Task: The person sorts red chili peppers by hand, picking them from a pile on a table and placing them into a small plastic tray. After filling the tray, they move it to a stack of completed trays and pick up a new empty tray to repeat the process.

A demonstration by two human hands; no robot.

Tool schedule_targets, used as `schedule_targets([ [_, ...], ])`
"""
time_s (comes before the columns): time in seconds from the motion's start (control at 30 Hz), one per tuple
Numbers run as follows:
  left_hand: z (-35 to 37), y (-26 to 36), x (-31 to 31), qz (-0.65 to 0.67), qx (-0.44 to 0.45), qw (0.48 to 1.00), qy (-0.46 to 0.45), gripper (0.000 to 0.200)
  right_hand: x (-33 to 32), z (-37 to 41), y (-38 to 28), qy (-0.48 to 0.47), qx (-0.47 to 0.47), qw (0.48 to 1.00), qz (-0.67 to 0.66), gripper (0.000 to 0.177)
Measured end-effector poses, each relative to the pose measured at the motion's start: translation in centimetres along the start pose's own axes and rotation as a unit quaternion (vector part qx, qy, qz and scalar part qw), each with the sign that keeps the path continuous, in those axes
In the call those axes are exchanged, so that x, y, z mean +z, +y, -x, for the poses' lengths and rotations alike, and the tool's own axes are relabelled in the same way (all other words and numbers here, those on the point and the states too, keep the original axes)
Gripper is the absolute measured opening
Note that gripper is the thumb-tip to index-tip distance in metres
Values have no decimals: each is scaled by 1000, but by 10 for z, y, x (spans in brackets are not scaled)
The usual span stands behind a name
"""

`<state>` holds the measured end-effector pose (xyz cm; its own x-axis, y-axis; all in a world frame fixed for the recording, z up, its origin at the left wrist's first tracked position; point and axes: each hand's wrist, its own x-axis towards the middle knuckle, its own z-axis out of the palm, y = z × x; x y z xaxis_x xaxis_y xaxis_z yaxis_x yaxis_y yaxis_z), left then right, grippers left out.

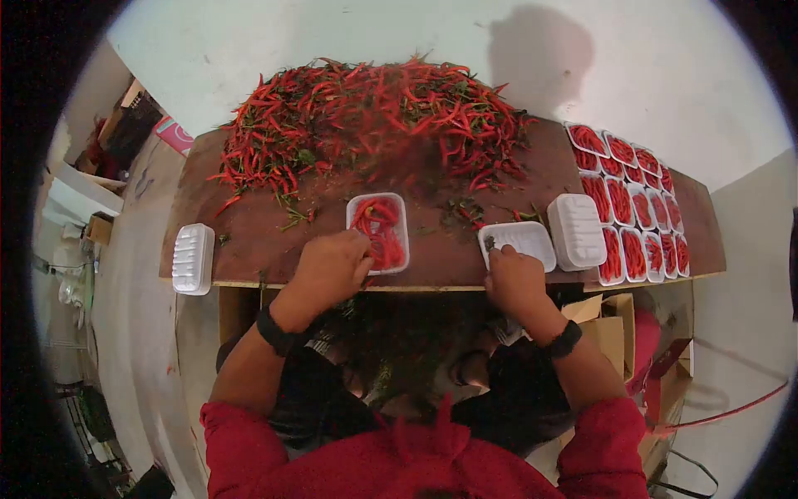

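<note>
My left hand [331,264] is closed, its fingers curled over the near left part of a white tray [402,218] that holds several red chili peppers [381,220]. What those fingers grip, if anything, is hidden. Over the near left edge of a second white tray [525,239], which has no peppers in it, my right hand [515,279] is closed too. A small dark grey thing [489,243] shows at its fingertips, too small to name.
A large heap of red chili peppers with green stems [366,116] covers the table's back. Stacked white trays [577,233] stand right of the second tray, another stack [193,259] far left. Filled trays [619,200] line the right side. Cardboard boxes [611,333] are below.
</note>
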<state>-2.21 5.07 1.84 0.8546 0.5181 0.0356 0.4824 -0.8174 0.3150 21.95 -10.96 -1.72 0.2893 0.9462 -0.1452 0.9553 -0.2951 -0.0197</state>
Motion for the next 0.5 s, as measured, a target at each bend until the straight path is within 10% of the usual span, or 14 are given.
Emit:
schedule_targets([
  [0.2,-3,3,2,20,31,999,7,16,-40,15,-15,148,-86,985,-18,16],
  [0.5,11,-1,-1,-2,1,1000,6,15,-62,-2,75,244,152,957,52,17],
])
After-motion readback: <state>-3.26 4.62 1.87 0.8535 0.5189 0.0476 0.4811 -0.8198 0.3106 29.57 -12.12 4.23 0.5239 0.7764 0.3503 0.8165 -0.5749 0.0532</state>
